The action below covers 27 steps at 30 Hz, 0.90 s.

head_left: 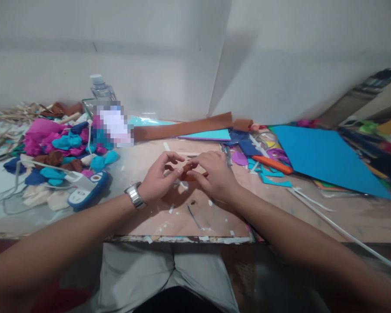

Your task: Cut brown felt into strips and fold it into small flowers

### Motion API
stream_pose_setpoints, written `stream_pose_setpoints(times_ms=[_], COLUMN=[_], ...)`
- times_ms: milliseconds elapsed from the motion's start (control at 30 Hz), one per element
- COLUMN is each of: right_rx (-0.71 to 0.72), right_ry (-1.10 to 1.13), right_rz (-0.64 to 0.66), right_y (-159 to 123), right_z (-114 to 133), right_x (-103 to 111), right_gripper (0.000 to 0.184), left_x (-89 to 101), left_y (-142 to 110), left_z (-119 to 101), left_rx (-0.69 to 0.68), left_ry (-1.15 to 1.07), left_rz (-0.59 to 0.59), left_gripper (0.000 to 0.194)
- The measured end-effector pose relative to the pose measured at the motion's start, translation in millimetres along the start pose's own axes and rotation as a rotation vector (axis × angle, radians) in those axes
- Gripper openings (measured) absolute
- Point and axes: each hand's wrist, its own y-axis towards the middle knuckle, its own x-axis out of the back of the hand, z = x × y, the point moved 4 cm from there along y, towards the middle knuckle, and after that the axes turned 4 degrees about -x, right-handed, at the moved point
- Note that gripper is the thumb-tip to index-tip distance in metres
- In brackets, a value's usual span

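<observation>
Between my two hands is a small brown piece (187, 173), crumpled or folded; it looks like crepe paper, partly hidden by the fingers. My left hand (159, 177), with a metal watch (136, 195) on its wrist, pinches the piece's left side between thumb and fingers. Against its right side are the curled fingers and thumb of my right hand (217, 176). Both hands are low over the wooden board (182, 217), near its middle. Small white scraps (171, 208) lie on the board below them.
To the left are crumpled coloured paper pieces (45, 132) and a blue-and-white power strip (87, 189). A bottle (102, 89) stands behind. A brown strip (185, 126) lies along the back. At right are an orange cutter (270, 164), a blue sheet (326, 158) and white strips (339, 226).
</observation>
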Motion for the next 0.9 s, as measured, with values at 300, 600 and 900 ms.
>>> stream_pose_setpoints(times_ms=[300, 600, 900], right_rx=[0.069, 0.012, 0.035], right_ry=[-0.022, 0.032, 0.010], right_rz=[0.045, -0.017, -0.025], right_y=[-1.6, -0.2, -1.0], right_z=[3.2, -0.4, 1.8], right_x=[-2.8, -0.4, 0.9], right_gripper=[0.016, 0.012, 0.014], left_x=[-7.4, -5.8, -4.9], left_y=[-1.8, -1.6, 0.1], left_z=[-0.5, -3.2, -3.7], left_rx=[-0.007, 0.016, 0.015], left_ry=[-0.064, -0.101, -0.109], left_rz=[0.101, 0.060, 0.080], left_gripper=[0.032, 0.025, 0.022])
